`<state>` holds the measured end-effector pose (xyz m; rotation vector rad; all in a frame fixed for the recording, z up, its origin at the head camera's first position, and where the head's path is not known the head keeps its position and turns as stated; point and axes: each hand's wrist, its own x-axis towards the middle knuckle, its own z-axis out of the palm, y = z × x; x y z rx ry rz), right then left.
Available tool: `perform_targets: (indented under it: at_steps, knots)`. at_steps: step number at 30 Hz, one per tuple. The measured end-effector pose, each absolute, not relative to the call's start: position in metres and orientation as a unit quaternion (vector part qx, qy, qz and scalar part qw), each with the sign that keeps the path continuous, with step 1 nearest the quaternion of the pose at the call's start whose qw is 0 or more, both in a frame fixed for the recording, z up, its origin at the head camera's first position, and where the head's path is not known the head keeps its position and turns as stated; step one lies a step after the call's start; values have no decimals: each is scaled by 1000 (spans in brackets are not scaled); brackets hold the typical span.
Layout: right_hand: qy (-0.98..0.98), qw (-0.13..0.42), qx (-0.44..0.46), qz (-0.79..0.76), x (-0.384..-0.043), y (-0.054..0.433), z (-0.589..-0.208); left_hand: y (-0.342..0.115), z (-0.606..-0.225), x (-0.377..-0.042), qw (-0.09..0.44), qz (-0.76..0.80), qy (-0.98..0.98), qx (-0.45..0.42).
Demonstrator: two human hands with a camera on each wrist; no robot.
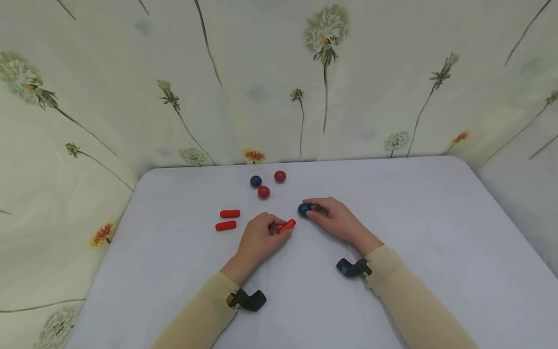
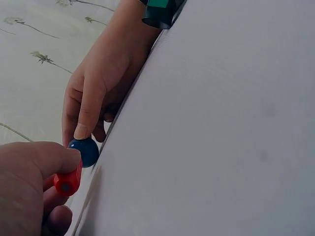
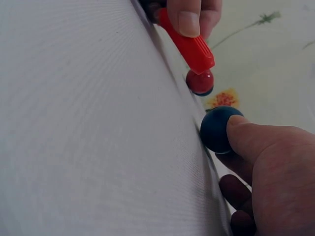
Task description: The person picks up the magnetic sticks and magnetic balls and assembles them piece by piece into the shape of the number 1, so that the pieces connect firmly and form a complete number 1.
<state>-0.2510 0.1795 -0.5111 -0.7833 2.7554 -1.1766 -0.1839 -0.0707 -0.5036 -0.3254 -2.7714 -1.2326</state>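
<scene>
My left hand point(image 1: 257, 238) pinches a short red rod point(image 1: 287, 226) between thumb and fingers, near the middle of the white table. In the left wrist view the near end of the rod point(image 2: 67, 186) shows a grey round spot. To the right of it, my right hand point(image 1: 342, 224) grips a dark blue ball point(image 1: 303, 209) with thumb and fingertips. The right wrist view shows this ball point(image 3: 215, 130) close to the tabletop, apart from the rod point(image 3: 192, 46). The rod's far end points up and right, toward the ball, in the head view.
Two more red rods, an upper one point(image 1: 229, 214) and a lower one point(image 1: 225, 226), lie left of my left hand. Farther back sit another blue ball point(image 1: 255, 181) and two red balls, one nearer point(image 1: 263, 192) and one farther point(image 1: 280, 176). A flowered cloth point(image 1: 261, 97) hangs behind the table.
</scene>
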Motion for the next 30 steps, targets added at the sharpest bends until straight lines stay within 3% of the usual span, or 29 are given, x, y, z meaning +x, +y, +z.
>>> perform_targets:
  at_steps: [30]
  knots:
    - [895, 38, -238, -375, -250, 181, -508, -46, -501, -201, 68, -387, -915, -97]
